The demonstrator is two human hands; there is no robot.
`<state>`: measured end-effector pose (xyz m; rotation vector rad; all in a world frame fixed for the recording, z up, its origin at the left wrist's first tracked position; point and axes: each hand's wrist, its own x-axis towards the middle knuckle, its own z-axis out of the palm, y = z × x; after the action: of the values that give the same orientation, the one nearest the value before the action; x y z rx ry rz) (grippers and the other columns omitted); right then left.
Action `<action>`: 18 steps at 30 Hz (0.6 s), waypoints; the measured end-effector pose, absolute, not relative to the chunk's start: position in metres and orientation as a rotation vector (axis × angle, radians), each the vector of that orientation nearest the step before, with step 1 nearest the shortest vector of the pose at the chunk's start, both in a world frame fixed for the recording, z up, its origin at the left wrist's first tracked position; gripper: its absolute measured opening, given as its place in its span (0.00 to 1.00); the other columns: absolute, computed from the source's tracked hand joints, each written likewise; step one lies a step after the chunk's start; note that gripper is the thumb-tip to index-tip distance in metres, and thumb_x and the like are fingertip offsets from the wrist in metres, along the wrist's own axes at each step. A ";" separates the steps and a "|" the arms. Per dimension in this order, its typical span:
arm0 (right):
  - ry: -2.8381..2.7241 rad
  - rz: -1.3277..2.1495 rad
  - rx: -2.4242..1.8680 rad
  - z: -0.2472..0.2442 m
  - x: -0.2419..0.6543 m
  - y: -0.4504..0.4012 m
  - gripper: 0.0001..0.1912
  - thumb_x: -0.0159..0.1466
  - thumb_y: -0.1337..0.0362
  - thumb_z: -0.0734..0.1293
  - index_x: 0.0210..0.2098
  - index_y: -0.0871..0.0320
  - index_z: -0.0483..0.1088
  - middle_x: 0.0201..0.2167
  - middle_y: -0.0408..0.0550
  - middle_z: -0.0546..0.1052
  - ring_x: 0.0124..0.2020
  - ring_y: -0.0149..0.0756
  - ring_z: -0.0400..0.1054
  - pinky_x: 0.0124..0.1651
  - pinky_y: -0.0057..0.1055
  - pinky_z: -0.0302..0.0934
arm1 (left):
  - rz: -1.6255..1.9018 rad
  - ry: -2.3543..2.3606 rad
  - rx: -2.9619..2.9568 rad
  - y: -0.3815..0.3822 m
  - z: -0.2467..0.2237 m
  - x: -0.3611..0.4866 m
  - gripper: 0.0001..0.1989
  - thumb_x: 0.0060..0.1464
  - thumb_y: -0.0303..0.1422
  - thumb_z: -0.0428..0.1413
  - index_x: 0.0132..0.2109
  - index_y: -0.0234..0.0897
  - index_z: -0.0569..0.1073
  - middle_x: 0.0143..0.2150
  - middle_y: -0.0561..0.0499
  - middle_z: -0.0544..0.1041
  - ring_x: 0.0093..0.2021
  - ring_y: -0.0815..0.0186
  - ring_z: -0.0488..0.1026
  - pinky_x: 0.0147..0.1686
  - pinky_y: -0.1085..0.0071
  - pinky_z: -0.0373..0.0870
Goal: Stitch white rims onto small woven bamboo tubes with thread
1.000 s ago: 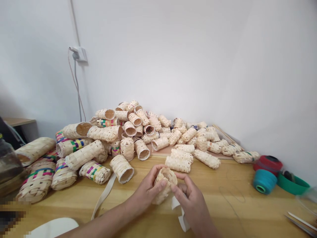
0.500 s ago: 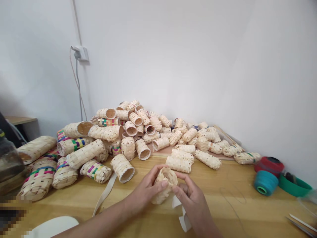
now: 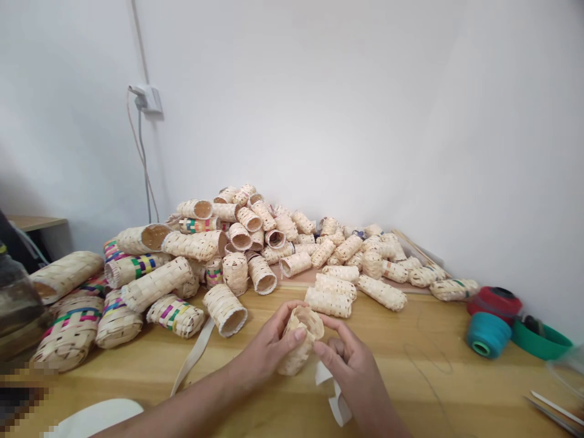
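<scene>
While our left grip [image 3: 274, 347] pinches the woven basket [image 3: 295, 358] above the table [image 3: 479, 389], toward its near edge, and our right grip [image 3: 347, 359] pinches the rim [image 3: 320, 331], we should press softly, avoiding deformation.

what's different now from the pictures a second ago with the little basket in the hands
Very little: the rim of the small, pale, cylindrical woven-strip basket has shifted slightly left, and the fingertips of the right hand with it. Nothing was newly gripped or let go; the left hand still holds the basket too. The piled pale woven baskets and blue thread spool stayed put.
</scene>
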<state>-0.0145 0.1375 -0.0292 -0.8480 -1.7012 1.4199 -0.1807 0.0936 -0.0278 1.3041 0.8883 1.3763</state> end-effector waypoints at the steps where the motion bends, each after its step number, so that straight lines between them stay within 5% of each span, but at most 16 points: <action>1: -1.707 1.423 -0.842 -0.030 -0.014 0.138 0.29 0.57 0.48 0.68 0.51 0.61 0.68 0.16 0.33 0.56 0.19 0.27 0.52 0.22 0.23 0.48 | 1.375 0.879 1.297 0.094 -0.028 -0.181 0.19 0.59 0.41 0.56 0.55 0.43 0.64 0.44 0.52 0.71 0.42 0.66 0.66 0.41 0.72 0.63; 13: -1.707 1.429 -0.838 -0.035 -0.014 0.140 0.30 0.58 0.45 0.67 0.51 0.60 0.67 0.16 0.34 0.59 0.19 0.27 0.52 0.22 0.23 0.47 | 1.410 0.822 1.258 0.095 -0.030 -0.179 0.20 0.57 0.40 0.58 0.53 0.41 0.65 0.41 0.53 0.71 0.38 0.69 0.67 0.37 0.75 0.63; 18: -1.811 1.245 -0.905 -0.035 -0.011 0.141 0.26 0.66 0.45 0.58 0.52 0.58 0.67 0.21 0.40 0.69 0.21 0.32 0.62 0.24 0.26 0.56 | 1.519 0.874 1.053 0.098 -0.030 -0.180 0.18 0.56 0.41 0.59 0.51 0.40 0.69 0.43 0.51 0.74 0.42 0.66 0.70 0.42 0.73 0.65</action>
<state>-0.0110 0.1411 -0.0350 -0.9050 -1.8107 1.2452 -0.1800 0.0983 -0.0297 1.0530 0.8739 1.5189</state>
